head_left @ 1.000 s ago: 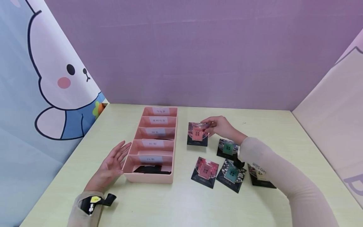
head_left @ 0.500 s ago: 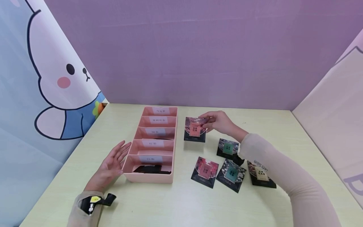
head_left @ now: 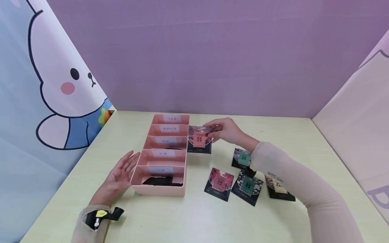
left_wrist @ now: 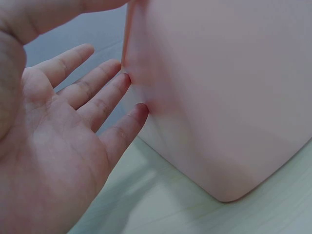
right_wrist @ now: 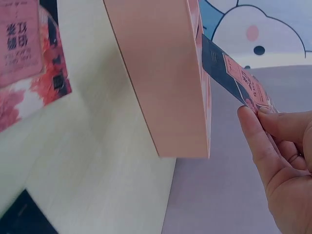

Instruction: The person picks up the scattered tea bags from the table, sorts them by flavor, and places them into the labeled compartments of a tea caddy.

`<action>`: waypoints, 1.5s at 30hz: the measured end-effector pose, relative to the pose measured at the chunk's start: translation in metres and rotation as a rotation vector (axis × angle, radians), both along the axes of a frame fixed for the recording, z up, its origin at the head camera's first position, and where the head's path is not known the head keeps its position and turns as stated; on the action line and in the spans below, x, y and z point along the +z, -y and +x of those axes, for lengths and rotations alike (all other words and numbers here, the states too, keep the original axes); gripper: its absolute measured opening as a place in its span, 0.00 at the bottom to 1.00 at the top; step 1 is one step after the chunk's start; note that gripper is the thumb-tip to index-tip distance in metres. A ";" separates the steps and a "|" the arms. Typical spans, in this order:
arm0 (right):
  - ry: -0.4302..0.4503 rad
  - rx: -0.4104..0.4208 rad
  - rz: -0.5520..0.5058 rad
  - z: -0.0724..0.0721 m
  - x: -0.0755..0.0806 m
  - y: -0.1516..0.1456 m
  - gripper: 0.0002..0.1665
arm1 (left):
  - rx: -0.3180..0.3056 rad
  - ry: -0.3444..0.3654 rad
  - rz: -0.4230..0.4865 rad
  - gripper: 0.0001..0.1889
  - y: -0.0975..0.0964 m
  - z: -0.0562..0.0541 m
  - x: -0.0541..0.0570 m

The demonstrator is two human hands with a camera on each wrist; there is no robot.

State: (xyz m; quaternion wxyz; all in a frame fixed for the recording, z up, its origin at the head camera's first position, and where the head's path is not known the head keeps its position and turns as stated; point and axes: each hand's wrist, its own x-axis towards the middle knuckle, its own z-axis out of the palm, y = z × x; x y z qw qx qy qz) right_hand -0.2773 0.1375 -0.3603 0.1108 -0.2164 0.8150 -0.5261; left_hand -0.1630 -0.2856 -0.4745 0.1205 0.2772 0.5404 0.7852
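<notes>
Between thumb and fingers my right hand (head_left: pixel 228 132) pinches the top right corner of a tea sachet (head_left: pixel 199 140), dark with a coral label. The sachet is raised beside the right wall of a pink divided box (head_left: pixel 161 191); in the right wrist view its lower end (right_wrist: pixel 214 58) is at the box's rim. My left hand (head_left: pixel 117 177) has its fingers spread at the box's left side. In the left wrist view the fingertips (left_wrist: pixel 141 108) touch the pink wall. Black sachets (head_left: pixel 162 181) lie in the nearest compartment, and a dark edge shows in the middle one.
On the table right of the box lie a red-labelled sachet (head_left: pixel 219 184), two green-labelled sachets (head_left: pixel 247 186) and a cream-labelled sachet (head_left: pixel 279 189), partly under the right sleeve. White labels (head_left: pixel 164 154) mark the box's dividers. A purple backdrop (head_left: pixel 212 67) rises behind the table.
My right hand has carried the coral-labelled sachet up and left, from above the table to the box's right edge. The left hand stays at the box's side.
</notes>
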 end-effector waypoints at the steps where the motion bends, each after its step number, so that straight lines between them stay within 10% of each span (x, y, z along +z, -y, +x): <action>1: -0.003 0.006 -0.005 0.001 0.001 0.003 0.22 | -0.003 0.004 0.003 0.52 0.000 0.000 0.000; 29: -0.172 0.103 -0.097 0.031 -0.010 0.075 0.23 | -0.014 -0.002 0.022 0.50 0.002 0.000 0.000; 45: -0.739 0.341 0.178 0.046 -0.028 0.072 0.20 | -0.013 -0.015 0.020 0.50 0.000 0.000 0.000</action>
